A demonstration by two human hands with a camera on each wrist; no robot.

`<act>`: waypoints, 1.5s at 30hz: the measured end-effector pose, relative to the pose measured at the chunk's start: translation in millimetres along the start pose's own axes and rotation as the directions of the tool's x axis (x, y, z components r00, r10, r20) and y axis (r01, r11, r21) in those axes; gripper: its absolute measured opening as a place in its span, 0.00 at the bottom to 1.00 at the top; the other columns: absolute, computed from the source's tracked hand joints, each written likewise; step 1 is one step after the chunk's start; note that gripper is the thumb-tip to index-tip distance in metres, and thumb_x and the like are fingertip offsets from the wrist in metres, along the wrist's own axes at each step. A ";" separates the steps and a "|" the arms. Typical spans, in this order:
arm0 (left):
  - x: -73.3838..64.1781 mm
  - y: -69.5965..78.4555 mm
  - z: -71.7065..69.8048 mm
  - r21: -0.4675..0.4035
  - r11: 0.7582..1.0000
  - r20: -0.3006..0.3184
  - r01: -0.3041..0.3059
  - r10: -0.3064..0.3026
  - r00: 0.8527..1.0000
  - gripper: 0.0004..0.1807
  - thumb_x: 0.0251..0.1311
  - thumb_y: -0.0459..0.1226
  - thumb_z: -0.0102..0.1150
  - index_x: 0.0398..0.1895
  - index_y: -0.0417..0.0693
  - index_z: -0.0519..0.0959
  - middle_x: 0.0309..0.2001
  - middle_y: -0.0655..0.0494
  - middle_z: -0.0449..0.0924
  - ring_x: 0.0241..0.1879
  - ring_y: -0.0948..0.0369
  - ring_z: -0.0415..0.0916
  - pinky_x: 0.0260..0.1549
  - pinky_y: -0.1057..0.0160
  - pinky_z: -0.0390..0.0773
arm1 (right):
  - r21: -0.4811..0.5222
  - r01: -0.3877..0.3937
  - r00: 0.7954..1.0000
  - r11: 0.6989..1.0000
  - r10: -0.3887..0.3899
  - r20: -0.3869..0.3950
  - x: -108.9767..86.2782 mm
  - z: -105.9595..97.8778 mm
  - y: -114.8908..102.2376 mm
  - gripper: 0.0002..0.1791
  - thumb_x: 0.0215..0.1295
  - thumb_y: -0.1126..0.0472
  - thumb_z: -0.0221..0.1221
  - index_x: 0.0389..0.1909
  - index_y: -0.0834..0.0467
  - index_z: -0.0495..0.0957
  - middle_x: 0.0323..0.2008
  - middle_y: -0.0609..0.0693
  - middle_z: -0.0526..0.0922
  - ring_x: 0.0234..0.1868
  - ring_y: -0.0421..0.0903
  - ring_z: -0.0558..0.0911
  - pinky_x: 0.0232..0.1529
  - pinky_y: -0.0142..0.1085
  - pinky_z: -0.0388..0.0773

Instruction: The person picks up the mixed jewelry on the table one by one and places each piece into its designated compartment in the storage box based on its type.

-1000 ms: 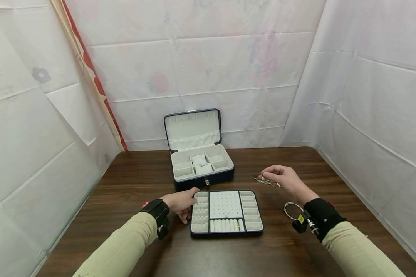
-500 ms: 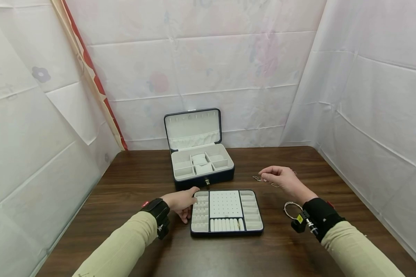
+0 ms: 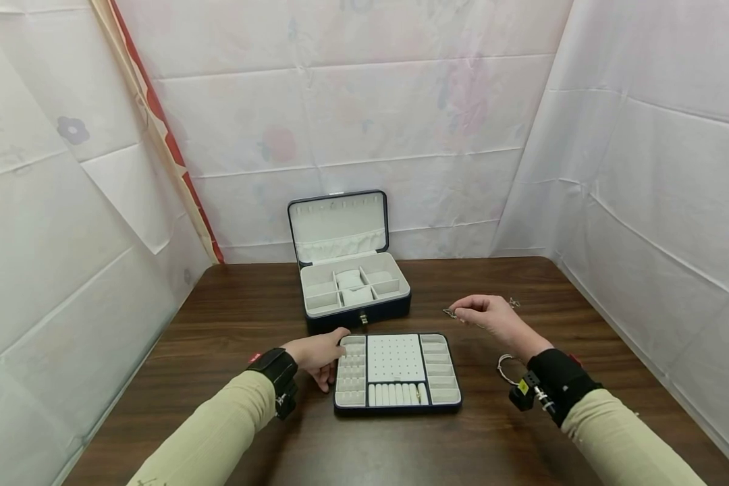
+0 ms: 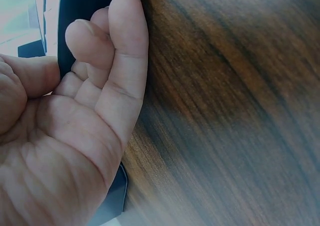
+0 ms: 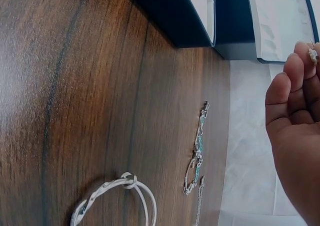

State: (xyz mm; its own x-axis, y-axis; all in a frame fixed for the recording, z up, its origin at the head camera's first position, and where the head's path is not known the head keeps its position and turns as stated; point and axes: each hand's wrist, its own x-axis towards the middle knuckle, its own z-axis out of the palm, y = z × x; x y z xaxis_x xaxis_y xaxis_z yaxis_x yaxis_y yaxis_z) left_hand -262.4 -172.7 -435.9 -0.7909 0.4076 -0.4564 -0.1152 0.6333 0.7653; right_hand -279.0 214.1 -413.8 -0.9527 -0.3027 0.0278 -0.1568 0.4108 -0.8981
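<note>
A navy jewellery tray (image 3: 395,358) with pale compartments lies on the table. My left hand (image 3: 314,356) grips its left edge, thumb at the rim; in the left wrist view its fingers (image 4: 129,40) curl by the dark side wall. My right hand (image 3: 492,318) is raised to the right of the tray. Thumb and fingertips pinch a small earring (image 5: 313,54) with a thin wire and a pale stone. A chain bracelet (image 5: 198,153) with turquoise bits lies on the table under that hand, near a thin chain (image 5: 200,201). A silver bangle (image 5: 132,183) rests nearer the wrist.
An opened navy jewellery box (image 3: 358,314) with a white lining and two cushions stands behind the tray, its lid (image 3: 340,226) upright. A gold ring (image 3: 418,395) sits among the tray's ring rolls. White cloth (image 3: 352,121) hangs around the table's back and sides.
My right hand has shifted slightly left and lower. A chain at its right side now shows, while the chain ahead is more covered. The left hand and tray stay put.
</note>
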 end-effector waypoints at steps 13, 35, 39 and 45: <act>-0.9 -0.4 0.1 0.007 1.000 -0.008 -0.005 0.005 1.000 0.30 0.80 0.34 0.39 0.82 0.52 0.49 0.21 0.41 0.75 0.17 0.53 0.73 0.24 0.50 0.86 | -0.005 0.010 1.000 1.000 -0.010 0.017 1.7 14.2 -0.5 0.17 0.74 0.55 0.61 0.55 0.62 0.80 0.43 0.61 0.82 0.49 0.64 0.78 0.54 0.55 0.78; -0.6 -0.6 -2.0 -0.022 1.000 0.009 -0.001 0.001 1.000 0.31 0.80 0.34 0.39 0.82 0.51 0.48 0.21 0.40 0.76 0.15 0.55 0.72 0.25 0.50 0.86 | -0.066 0.069 0.996 0.995 -0.065 0.052 4.6 33.4 -2.3 0.05 0.70 0.57 0.66 0.41 0.53 0.83 0.37 0.52 0.83 0.38 0.50 0.78 0.40 0.42 0.79; -0.4 -0.7 -2.1 -0.025 1.000 0.012 -0.004 0.005 1.000 0.31 0.80 0.34 0.38 0.82 0.50 0.47 0.20 0.41 0.75 0.15 0.55 0.72 0.25 0.50 0.86 | -0.099 0.065 0.997 0.993 -0.059 0.056 4.6 35.5 -1.8 0.03 0.70 0.57 0.65 0.40 0.51 0.83 0.36 0.51 0.83 0.37 0.50 0.78 0.38 0.41 0.77; 0.2 -1.9 -1.4 -0.020 1.000 0.008 0.000 0.000 1.000 0.31 0.80 0.33 0.39 0.81 0.50 0.47 0.20 0.41 0.75 0.15 0.55 0.72 0.24 0.50 0.86 | -0.123 0.046 0.997 0.991 -0.039 0.059 4.5 40.5 -1.1 0.03 0.69 0.57 0.66 0.39 0.50 0.84 0.36 0.50 0.83 0.38 0.50 0.77 0.40 0.41 0.76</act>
State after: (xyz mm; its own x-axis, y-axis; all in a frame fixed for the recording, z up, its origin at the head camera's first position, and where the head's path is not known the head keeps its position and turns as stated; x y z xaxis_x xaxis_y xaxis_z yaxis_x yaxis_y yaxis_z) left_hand -263.2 -174.8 -436.8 -0.7864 0.4129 -0.4595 -0.1267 0.6202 0.7742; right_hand -272.5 177.5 -430.4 -0.9288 -0.3688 0.0366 -0.2310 0.4990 -0.8353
